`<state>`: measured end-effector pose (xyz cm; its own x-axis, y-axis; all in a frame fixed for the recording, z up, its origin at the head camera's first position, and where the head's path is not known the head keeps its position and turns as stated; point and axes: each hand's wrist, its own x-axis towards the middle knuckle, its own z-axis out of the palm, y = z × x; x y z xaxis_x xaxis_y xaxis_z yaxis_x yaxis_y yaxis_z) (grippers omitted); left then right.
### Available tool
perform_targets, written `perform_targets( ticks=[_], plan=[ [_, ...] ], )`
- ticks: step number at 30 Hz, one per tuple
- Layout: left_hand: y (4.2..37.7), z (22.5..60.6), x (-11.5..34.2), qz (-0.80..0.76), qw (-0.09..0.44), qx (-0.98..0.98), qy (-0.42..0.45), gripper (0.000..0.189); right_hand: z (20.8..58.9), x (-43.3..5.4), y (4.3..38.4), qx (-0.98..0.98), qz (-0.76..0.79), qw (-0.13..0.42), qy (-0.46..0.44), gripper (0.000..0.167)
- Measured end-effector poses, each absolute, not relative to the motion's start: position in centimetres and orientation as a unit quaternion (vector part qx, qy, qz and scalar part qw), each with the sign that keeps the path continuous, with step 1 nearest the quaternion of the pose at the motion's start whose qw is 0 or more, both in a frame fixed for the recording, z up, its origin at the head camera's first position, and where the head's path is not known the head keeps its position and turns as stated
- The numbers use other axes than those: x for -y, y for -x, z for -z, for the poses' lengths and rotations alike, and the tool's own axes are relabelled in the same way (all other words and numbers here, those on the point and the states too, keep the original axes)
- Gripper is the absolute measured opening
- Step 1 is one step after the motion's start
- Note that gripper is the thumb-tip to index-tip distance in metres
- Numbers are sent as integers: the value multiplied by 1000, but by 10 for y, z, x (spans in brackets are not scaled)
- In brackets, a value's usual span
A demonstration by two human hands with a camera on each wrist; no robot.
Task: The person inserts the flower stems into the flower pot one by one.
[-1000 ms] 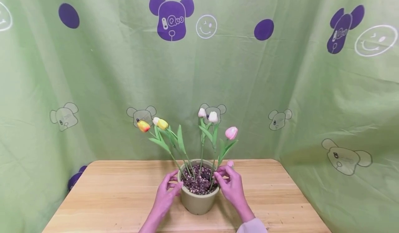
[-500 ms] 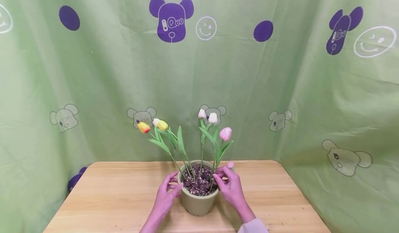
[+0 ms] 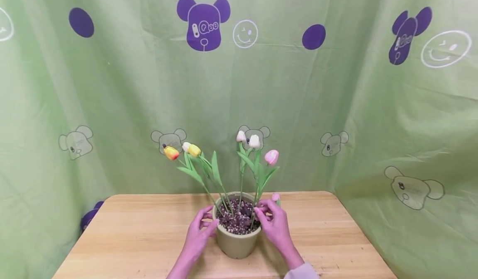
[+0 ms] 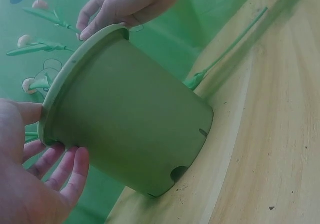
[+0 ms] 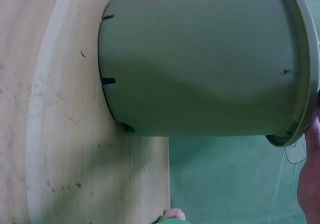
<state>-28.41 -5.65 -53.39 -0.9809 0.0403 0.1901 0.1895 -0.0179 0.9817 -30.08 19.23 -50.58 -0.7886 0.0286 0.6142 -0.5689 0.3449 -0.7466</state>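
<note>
A green plastic flower pot (image 3: 237, 246) filled with dark, speckled soil (image 3: 235, 223) stands upright on the table. My left hand (image 3: 199, 231) grips its left rim, thumb on the lip and fingers under it, as the left wrist view (image 4: 30, 169) shows. At the right rim, my right hand (image 3: 276, 225) pinches the lower stem of a pink tulip (image 3: 271, 157), whose base is in the soil. Two pale tulips (image 3: 254, 141) rise beside it. On the left lean an orange-red tulip (image 3: 171, 153), a yellow tulip (image 3: 194, 150) and a white one.
Another pink tulip (image 3: 276, 197) lies on the wooden table (image 3: 142, 233) behind my right hand, mostly hidden; its green stem (image 4: 232, 47) shows in the left wrist view. Green printed curtains (image 3: 209, 88) hang behind and on both sides. Soil crumbs dot the tabletop.
The pink tulip's head has swung left, close to the pale tulips, and its stem stands more upright. Both hands stay nearly where they were at the rim.
</note>
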Motion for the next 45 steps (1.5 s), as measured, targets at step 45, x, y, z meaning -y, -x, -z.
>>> perform_targets(
  ticks=[45],
  plan=[
    [285, 534, 58, 715, 39, 694, 81, 62, 499, -270, 283, 733, -642, 225, -15, 29]
  ],
)
